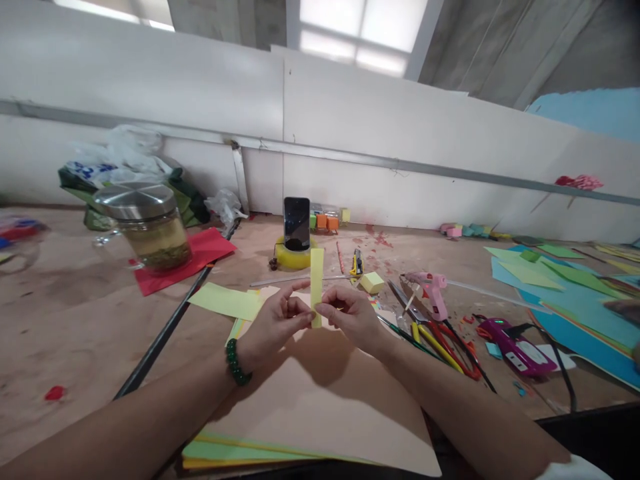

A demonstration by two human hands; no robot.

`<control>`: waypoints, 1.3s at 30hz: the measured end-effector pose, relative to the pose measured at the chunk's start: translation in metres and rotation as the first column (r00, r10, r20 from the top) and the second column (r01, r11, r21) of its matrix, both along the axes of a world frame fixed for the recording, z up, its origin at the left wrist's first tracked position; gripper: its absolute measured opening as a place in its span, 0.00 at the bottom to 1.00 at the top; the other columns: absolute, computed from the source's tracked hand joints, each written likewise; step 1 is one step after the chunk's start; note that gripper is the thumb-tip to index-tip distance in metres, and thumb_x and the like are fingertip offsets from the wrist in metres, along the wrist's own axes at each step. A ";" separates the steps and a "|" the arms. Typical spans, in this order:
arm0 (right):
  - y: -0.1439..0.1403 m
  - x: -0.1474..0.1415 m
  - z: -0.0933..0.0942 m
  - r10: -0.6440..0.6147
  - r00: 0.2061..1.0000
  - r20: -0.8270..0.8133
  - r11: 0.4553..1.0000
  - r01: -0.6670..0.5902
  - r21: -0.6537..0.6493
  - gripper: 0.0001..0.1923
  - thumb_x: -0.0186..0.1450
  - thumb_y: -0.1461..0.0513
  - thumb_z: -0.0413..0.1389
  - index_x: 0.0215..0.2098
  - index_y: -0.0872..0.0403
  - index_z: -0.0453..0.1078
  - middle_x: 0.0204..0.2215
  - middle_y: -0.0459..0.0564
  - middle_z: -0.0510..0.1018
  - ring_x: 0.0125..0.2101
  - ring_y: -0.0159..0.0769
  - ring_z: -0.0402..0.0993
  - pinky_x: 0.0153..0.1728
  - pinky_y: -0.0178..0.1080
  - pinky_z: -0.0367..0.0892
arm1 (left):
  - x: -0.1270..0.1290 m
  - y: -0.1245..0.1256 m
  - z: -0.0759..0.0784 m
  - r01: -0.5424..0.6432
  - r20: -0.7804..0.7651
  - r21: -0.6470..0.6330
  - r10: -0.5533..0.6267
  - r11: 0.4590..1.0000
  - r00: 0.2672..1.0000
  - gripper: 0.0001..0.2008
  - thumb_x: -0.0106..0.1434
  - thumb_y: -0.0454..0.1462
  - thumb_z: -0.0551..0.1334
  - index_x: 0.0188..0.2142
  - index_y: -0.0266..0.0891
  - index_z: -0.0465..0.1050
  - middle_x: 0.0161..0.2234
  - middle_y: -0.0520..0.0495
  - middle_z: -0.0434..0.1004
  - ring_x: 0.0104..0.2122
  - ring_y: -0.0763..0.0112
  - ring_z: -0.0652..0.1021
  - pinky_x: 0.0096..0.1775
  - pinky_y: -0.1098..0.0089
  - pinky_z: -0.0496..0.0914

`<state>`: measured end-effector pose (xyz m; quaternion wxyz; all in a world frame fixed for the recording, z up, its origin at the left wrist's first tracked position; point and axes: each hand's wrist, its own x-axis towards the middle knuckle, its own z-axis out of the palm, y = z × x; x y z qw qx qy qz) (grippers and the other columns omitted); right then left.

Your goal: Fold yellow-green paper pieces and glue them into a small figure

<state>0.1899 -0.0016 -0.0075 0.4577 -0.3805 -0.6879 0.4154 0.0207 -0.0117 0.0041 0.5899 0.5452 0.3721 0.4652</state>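
A narrow yellow paper strip point(317, 277) stands upright between my two hands. My left hand point(277, 317), with a green bead bracelet on its wrist, pinches the strip's left edge near the bottom. From the other side, my right hand point(353, 317) pinches the strip between thumb and forefinger. Both hands are over a stack of coloured paper point(320, 407) with a pale peach sheet on top. A wider piece of yellow paper point(225, 301) lies left of my left hand. Beyond my right hand sits a small yellow paper cube point(372, 283).
A phone point(297, 223) leans upright on a yellow tape roll point(293, 257). A lidded glass mug point(155, 230) stands on red paper point(215, 244) at left. Scissors point(407, 300), a pink glue gun point(433, 288), a purple corded device point(520, 347) and coloured sheets point(525, 293) lie at right.
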 end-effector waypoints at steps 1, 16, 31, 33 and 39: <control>0.000 0.000 0.001 -0.012 1.000 0.003 1.000 0.012 0.002 0.12 0.59 0.55 0.59 0.25 0.55 0.66 0.20 0.42 0.68 0.19 0.26 0.63 0.19 0.30 0.60 | 0.000 0.000 -0.001 0.014 -0.023 0.006 -0.014 1.000 1.000 0.23 0.46 0.39 0.69 0.43 0.37 0.72 0.19 0.56 0.72 0.22 0.74 0.71 0.27 0.73 0.64; -0.002 0.004 0.003 -0.373 0.897 0.236 0.809 0.190 0.557 0.07 0.62 0.64 0.52 0.25 0.54 0.63 0.19 0.43 0.69 0.20 0.28 0.65 0.22 0.31 0.61 | 0.003 -0.009 0.000 -0.106 -0.212 0.116 0.129 0.988 0.969 0.18 0.49 0.48 0.68 0.34 0.37 0.78 0.32 0.46 0.79 0.32 0.65 0.74 0.34 0.68 0.69; -0.005 0.008 0.010 -0.300 0.861 0.411 0.448 -0.254 0.857 0.11 0.65 0.70 0.49 0.40 0.52 0.70 0.35 0.52 0.75 0.35 0.35 0.69 0.35 0.36 0.68 | -0.002 0.002 -0.001 -0.040 0.095 -0.272 0.068 0.961 0.993 0.10 0.47 0.42 0.65 0.20 0.37 0.71 0.19 0.52 0.70 0.21 0.74 0.69 0.26 0.73 0.65; -0.005 0.009 0.009 -0.258 0.880 0.399 0.456 -0.253 0.853 0.11 0.66 0.70 0.49 0.39 0.52 0.70 0.33 0.51 0.75 0.33 0.33 0.70 0.33 0.34 0.68 | 0.000 0.001 -0.001 -0.016 0.097 -0.282 0.045 0.959 0.994 0.10 0.46 0.41 0.68 0.22 0.36 0.72 0.21 0.52 0.71 0.22 0.75 0.69 0.26 0.74 0.64; -0.001 0.006 0.000 -0.161 0.923 0.349 0.594 -0.192 0.781 0.09 0.69 0.65 0.49 0.36 0.52 0.72 0.31 0.49 0.74 0.31 0.31 0.71 0.31 0.32 0.69 | 0.001 -0.003 -0.001 0.037 0.111 -0.254 -0.009 0.967 0.994 0.16 0.43 0.44 0.73 0.24 0.35 0.73 0.21 0.54 0.69 0.22 0.78 0.66 0.25 0.77 0.59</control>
